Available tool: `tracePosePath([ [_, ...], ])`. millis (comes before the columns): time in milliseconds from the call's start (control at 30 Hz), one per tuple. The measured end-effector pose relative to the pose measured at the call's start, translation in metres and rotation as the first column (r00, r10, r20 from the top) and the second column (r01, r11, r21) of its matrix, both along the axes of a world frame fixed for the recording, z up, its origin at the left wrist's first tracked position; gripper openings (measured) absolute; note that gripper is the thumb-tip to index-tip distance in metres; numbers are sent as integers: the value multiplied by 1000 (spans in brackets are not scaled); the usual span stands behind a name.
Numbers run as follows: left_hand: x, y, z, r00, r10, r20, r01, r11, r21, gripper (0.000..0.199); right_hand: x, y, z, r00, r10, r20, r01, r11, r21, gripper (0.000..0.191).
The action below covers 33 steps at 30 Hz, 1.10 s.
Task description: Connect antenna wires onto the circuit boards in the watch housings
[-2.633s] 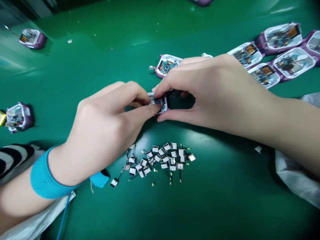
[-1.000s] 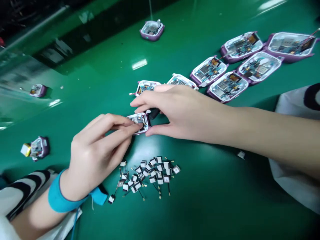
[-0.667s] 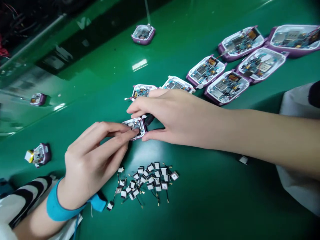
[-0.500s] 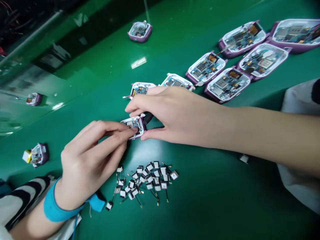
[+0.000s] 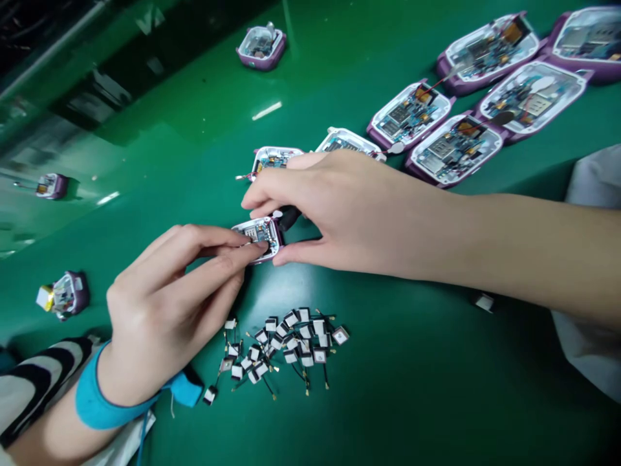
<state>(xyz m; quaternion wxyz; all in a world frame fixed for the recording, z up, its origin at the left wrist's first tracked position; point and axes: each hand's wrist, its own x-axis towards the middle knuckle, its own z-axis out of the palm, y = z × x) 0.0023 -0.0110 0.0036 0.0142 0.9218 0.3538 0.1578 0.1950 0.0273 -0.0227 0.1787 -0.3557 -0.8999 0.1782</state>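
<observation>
Between my hands sits an opened smartwatch case (image 5: 272, 234), purple outside with a white rim, its circuit board facing up. My left hand (image 5: 165, 307), with a blue wrist strap, grips its left side, and a fingertip presses on the board. My right hand (image 5: 349, 210) reaches in from the right; its thumb is against the case's lower right corner, its index finger arched above. Beneath the right palm a black object (image 5: 290, 219) shows partly beside a small white disc; its kind is hidden. Just below lies a pile of small square antenna modules (image 5: 291, 340) with short black cables.
Several opened purple watch cases (image 5: 456, 149) stand in a cluster at upper right, some with wired discs. More cases lie behind my right hand, at the top (image 5: 262, 48) and along the left (image 5: 70, 294). One loose module (image 5: 484, 302) lies below my right forearm on the green table (image 5: 388, 388).
The view has shifted slightly, so the surrounding cases sit a little differently in the picture. Both hands keep nearly the same grip on the watch case.
</observation>
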Motion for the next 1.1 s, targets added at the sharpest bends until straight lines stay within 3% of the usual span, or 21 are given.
tracePosePath([
  [400, -2, -1, -1, 1000, 18, 3, -18, 1000, 2, 18, 3, -1, 3, 1000, 2, -24, -2, 1000, -15, 39],
  [567, 0, -1, -1, 1000, -11, 2, 11, 1000, 6, 21, -1, 2, 6, 997, -39, 66, 44, 997, -62, 43],
  [867, 4, -3, 4, 999, 24, -26, -25, 999, -33, 16, -1, 0, 6, 1000, -19, -16, 18, 998, -55, 41],
  [1100, 4, -4, 5, 999, 53, -11, -53, 997, -59, 15, -2, 2, 5, 998, -41, 48, 44, 997, -68, 44],
])
